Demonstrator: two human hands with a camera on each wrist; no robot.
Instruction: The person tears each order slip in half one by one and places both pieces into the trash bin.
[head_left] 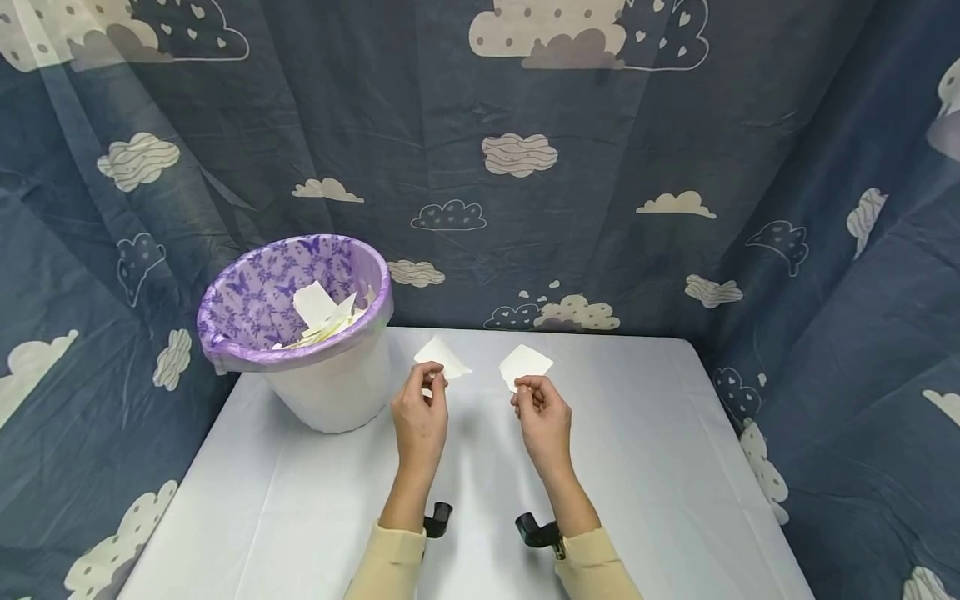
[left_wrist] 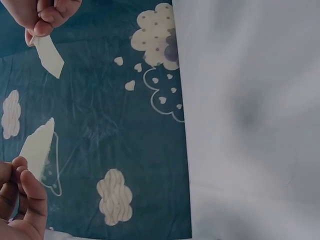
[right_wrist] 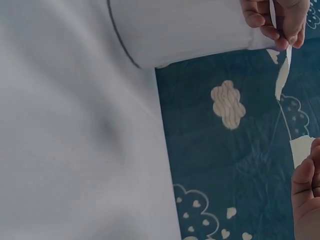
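Observation:
My left hand (head_left: 422, 421) pinches a cream-coloured piece of paper (head_left: 444, 357) between thumb and fingers. In the left wrist view this piece (left_wrist: 38, 152) shows a ragged, torn edge. A second piece of paper (head_left: 527, 362), of like colour and size, is pinched by my right hand (head_left: 547, 421); it also shows in the right wrist view as a pale scrap (right_wrist: 300, 150) at the fingertips. Both pieces are held up over the table, side by side with a gap between them.
Left of my hands stands a white bin (head_left: 330, 400) with a purple patterned liner (head_left: 262, 292) folded over its rim. Several paper scraps (head_left: 318, 308) lie inside it. A white cloth covers the table (head_left: 675, 483), and a dark blue cloud-print curtain (head_left: 585, 225) hangs behind and beside it.

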